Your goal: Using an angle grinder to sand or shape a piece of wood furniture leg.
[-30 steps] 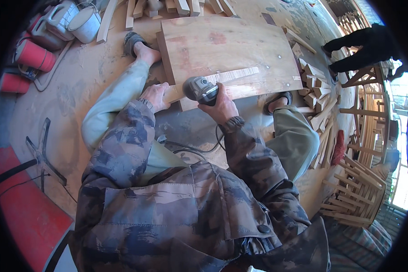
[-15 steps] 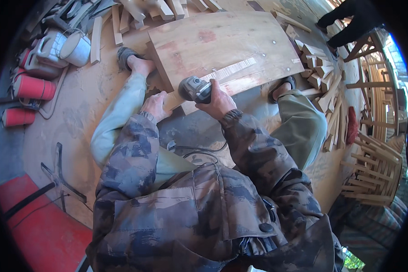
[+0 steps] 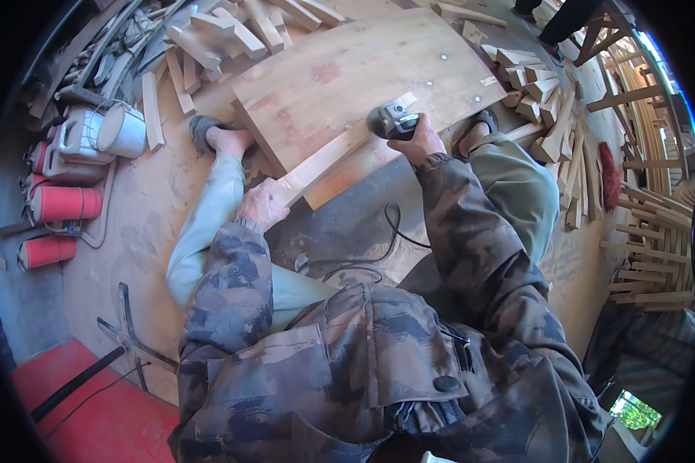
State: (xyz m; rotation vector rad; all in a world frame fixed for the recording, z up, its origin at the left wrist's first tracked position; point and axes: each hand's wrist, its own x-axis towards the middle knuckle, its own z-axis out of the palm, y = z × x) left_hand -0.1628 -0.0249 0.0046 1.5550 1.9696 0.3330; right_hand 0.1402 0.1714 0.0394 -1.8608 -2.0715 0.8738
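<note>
The right hand (image 3: 418, 143) is wrapped around a small power sander (image 3: 391, 121), pressing it onto a narrow wooden strip (image 3: 340, 148) that lies slantwise across a large plywood board (image 3: 347, 73) on the sandy floor (image 3: 131, 224). The left hand (image 3: 261, 207) is closed over the strip's near-left end, pinning it down. The tool sits toward the strip's far-right end, well apart from the holding hand.

To do this pass well, the sander should stay flat on the strip and travel along the grain with light, even pressure, so no hollow forms. The left hand does best staying low and firm at the end it grips, since a shifting strip would gouge. The black cord (image 3: 363, 251) loops on the floor near the knees and should trail behind the tool, away from the pad. Whether the pad is spinning is hard to tell from this view. Offcuts (image 3: 540, 108) lie scattered to the right, red cylinders (image 3: 62, 204) to the left.
</note>
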